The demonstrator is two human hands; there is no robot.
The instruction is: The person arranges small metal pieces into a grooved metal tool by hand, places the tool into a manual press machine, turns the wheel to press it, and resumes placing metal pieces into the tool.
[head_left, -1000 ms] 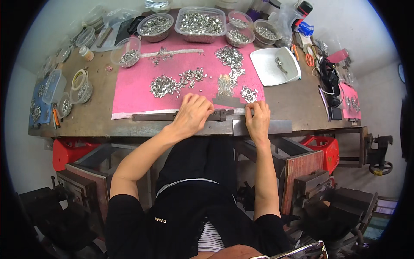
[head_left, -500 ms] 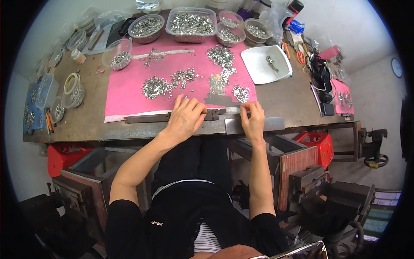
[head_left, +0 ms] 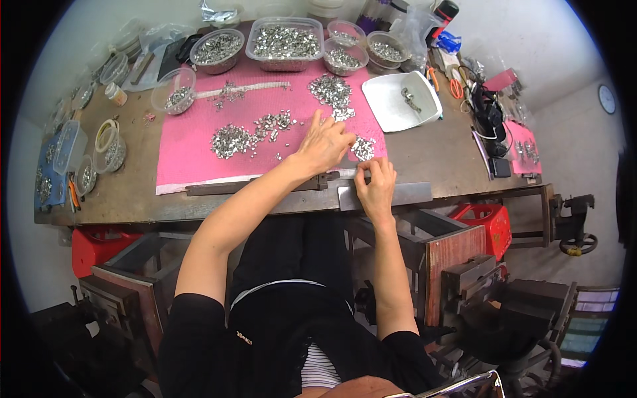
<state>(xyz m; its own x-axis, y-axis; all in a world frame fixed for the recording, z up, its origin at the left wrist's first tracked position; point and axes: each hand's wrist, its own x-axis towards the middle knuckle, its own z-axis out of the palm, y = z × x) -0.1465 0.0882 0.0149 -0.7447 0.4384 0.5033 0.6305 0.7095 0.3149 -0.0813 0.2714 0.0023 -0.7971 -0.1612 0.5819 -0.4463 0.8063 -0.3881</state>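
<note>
My left hand (head_left: pixel 325 144) reaches over the pink mat (head_left: pixel 189 142), its fingers bent and apart above the spot with thin metal pins, which it mostly covers. Nothing shows held in it. Close to the bench's front edge, my right hand (head_left: pixel 377 189) is closed in a pinch at the right end of a long dark metal bar fixture (head_left: pixel 222 188). What lies between its fingertips is too small to make out. Under that hand a flat grey metal plate (head_left: pixel 411 194) juts along the edge. A small heap of silver pieces (head_left: pixel 363 148) lies just beyond my right fingers.
More silver pieces form heaps (head_left: pixel 230 141) on the mat. Filled plastic tubs (head_left: pixel 286 63) line the back. A white tray (head_left: pixel 378 99) with a metal link strip stands right of the mat. Pliers and cables (head_left: pixel 490 119) lie farther right. Red stools (head_left: pixel 492 222) stand below the bench.
My left hand has left the bar fixture and moved away from me and right, over the pins. My right hand stays pinched by the bar's end. The whole view has shifted slightly.
</note>
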